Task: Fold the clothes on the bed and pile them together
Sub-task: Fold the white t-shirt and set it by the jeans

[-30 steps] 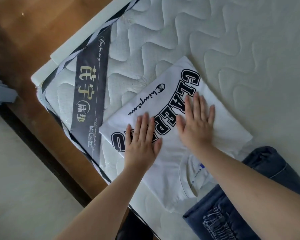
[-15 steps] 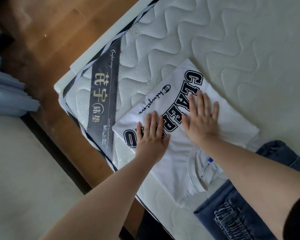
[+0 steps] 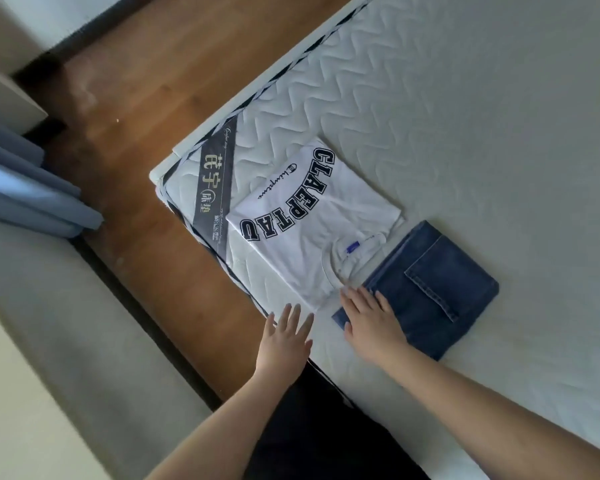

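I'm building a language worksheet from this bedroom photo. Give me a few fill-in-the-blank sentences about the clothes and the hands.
1. The folded T-shirt with black lettering is ____ in colour.
2. The right hand rests flat on the folded ____.
3. The jeans lie ____ the T-shirt, not stacked on it.
4. The left hand, fingers spread, holds ____.

Missing words: white; jeans; beside; nothing

Quilted white mattress with dark branded corner band, on white bed frame. Wood floor beside it, blue curtains at left, pale wall below them. Soft daylight.
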`<control>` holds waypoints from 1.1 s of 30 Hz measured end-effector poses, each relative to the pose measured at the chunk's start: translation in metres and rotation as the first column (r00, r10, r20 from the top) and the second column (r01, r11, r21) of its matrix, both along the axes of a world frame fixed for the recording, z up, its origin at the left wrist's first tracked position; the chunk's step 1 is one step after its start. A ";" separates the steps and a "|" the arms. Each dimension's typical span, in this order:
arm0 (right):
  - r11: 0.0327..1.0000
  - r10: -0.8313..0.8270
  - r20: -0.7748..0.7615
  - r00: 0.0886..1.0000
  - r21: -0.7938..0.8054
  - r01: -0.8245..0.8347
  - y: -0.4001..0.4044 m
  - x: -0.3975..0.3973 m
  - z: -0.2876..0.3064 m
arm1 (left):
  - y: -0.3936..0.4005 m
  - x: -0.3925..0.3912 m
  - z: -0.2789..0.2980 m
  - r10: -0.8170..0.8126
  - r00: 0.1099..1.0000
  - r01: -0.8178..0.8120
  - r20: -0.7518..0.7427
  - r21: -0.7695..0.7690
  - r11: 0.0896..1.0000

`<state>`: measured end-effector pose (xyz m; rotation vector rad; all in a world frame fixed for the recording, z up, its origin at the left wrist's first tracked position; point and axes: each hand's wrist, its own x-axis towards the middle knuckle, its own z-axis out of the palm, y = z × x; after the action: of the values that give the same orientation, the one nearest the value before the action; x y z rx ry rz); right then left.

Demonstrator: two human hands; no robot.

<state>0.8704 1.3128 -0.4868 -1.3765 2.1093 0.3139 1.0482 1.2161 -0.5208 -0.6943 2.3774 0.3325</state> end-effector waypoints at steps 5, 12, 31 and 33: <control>0.990 0.075 -0.042 0.996 -0.115 -0.079 0.041 0.033 0.082 | 0.018 0.025 0.110 -0.022 0.984 0.000 -0.178 -0.125 0.992; 0.828 -0.024 -0.117 0.993 -0.559 -0.046 0.068 0.053 0.179 | 0.034 0.084 0.235 0.054 0.902 -0.174 -0.429 -0.247 0.953; 0.619 0.226 -0.281 0.933 -0.697 -0.361 -0.062 0.145 0.284 | -0.043 0.174 0.338 0.059 0.810 -0.399 -0.583 -0.475 0.784; 0.584 0.243 -0.307 0.920 -0.711 -0.391 -0.090 0.163 0.294 | -0.060 0.197 0.341 0.077 0.800 -0.435 -0.595 -0.488 0.757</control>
<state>1.0335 1.2227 -0.1929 -2.3131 2.2191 -0.4188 1.2449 1.1566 -0.1802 -1.4182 2.9622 -0.1804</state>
